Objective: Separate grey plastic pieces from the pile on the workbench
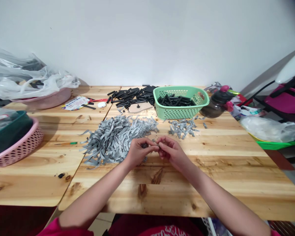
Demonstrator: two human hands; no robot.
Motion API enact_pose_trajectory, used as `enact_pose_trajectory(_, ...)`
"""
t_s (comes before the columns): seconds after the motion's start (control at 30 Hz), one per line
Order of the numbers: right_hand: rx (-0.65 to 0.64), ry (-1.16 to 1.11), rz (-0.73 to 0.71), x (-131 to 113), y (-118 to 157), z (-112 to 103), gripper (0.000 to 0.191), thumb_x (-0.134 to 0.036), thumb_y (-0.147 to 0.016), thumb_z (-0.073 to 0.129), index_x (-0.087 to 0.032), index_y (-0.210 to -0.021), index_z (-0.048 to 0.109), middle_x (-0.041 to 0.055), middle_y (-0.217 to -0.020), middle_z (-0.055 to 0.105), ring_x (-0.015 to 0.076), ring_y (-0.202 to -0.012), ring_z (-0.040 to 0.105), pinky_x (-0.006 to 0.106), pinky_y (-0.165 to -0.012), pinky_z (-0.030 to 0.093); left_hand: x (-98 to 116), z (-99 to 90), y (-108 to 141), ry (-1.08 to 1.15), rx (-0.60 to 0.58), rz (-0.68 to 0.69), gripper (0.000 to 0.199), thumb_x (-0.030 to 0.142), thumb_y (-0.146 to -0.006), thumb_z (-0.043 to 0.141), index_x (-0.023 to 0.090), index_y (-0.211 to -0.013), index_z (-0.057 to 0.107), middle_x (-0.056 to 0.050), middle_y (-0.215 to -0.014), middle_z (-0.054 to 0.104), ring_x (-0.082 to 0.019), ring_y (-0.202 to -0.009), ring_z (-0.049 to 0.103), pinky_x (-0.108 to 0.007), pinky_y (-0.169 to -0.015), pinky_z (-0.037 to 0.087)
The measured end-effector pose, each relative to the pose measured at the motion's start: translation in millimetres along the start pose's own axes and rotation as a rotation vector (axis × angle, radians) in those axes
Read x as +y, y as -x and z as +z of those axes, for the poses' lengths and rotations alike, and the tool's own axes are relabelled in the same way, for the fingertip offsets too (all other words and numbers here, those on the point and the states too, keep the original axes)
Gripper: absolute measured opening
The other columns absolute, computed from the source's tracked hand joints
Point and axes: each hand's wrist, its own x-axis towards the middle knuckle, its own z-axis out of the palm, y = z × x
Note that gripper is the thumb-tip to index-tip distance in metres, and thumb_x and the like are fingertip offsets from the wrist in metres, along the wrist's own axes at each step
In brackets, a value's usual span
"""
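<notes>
Over the wooden table, my left hand (pixel 140 151) and my right hand (pixel 171 151) meet fingertip to fingertip. Both are closed in a pinch on something small and dark between them, too small to name. A loose pile of grey strips (pixel 116 139) lies just left of and behind my left hand. Beyond my right hand is a smaller scatter of short grey strips (pixel 183 127). Behind these stands a green plastic basket (pixel 180 113) holding black tubes (pixel 175 100). More black tubes (pixel 135 95) are heaped on the table to its left.
Pink baskets (pixel 16 147) and plastic bags (pixel 36 78) occupy the left side. A white earphone case (pixel 101 105) and a printed card (pixel 76 103) lie near the back. A dark round bottle (pixel 215 106) stands right of the green basket. The wooden table (pixel 211 193) meets a white wall.
</notes>
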Motion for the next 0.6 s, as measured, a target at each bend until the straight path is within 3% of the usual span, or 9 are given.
enact_pose_trajectory(0.23,0.045,0.297,-0.15,1,-2,0,0.02,-0.035,-0.08,0.071,-0.016,-0.084,0.065,-0.0021,-0.062,0.056,0.0073,-0.051,0.049,0.019,-0.049,0.039,1,3.5,0,0.043,0.059,-0.073,0.021,0.034,-0.075,0.074,0.014,-0.069,0.07,-0.002,-0.067,0.067,-0.012,-0.062,0.056,-0.022,-0.06,0.041)
enact_pose_trajectory(0.33,0.101,0.311,-0.229,2,-2,0,0.018,-0.032,-0.079,0.071,-0.017,-0.087,0.066,-0.0017,-0.065,0.058,0.0082,-0.055,0.051,0.019,-0.05,0.042,-1,5.5,0,0.094,0.079,-0.1,0.022,0.035,-0.072,0.077,0.014,-0.072,0.07,-0.001,-0.068,0.066,-0.011,-0.061,0.054,-0.021,-0.059,0.039)
enact_pose_trajectory(0.47,0.161,0.258,-0.288,4,-1,2,0.016,-0.032,-0.079,0.071,-0.017,-0.084,0.067,-0.001,-0.066,0.059,0.0099,-0.06,0.055,0.021,-0.055,0.049,-8,7.9,1,0.322,0.08,-0.219,0.025,0.033,-0.068,0.081,0.014,-0.081,0.071,0.0,-0.067,0.065,-0.005,-0.049,0.044,-0.019,-0.049,0.03)
enact_pose_trajectory(0.6,0.224,0.236,-0.291,7,0,4,0.016,-0.032,-0.079,0.073,-0.018,-0.084,0.067,-0.0027,-0.067,0.055,0.0052,-0.05,0.047,0.017,-0.045,0.038,-13,10.8,1,0.503,0.04,-0.308,0.025,0.03,-0.065,0.084,0.013,-0.079,0.072,0.001,-0.062,0.063,-0.002,-0.043,0.035,-0.019,-0.044,0.023)
